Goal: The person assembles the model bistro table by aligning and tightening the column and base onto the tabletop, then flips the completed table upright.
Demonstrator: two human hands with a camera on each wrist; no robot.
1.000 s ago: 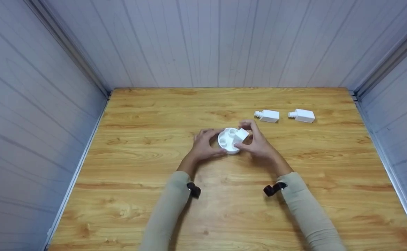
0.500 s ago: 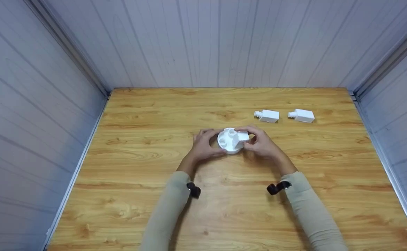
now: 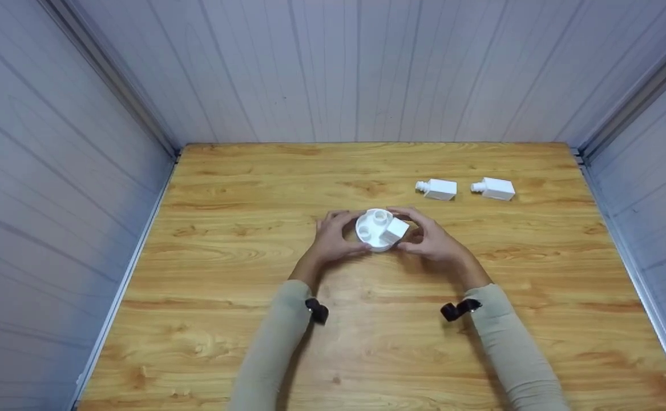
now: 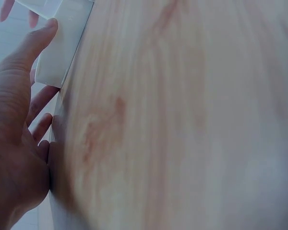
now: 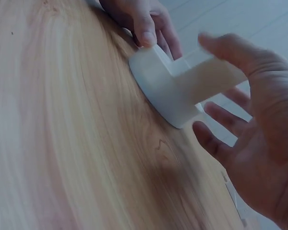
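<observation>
A white round base with round sockets in its top sits on the wooden table. My left hand grips its left rim, thumb on the edge. In one right-hand socket stands a white square bottle, tilted; my right hand curls round it. The right wrist view shows the bottle jutting from the base, my right thumb lying along it, the other fingers spread below, and the left thumb on the far rim. The left wrist view shows the base's edge under my left fingertip.
Two more white square bottles lie on their sides at the back right of the table. Pale panel walls close in the table on the left, back and right. Bare wood stretches on the left and in front.
The bottle has sunk lower into the base and turned a little. My right hand has dropped slightly with it. The left hand has stayed on the rim.
</observation>
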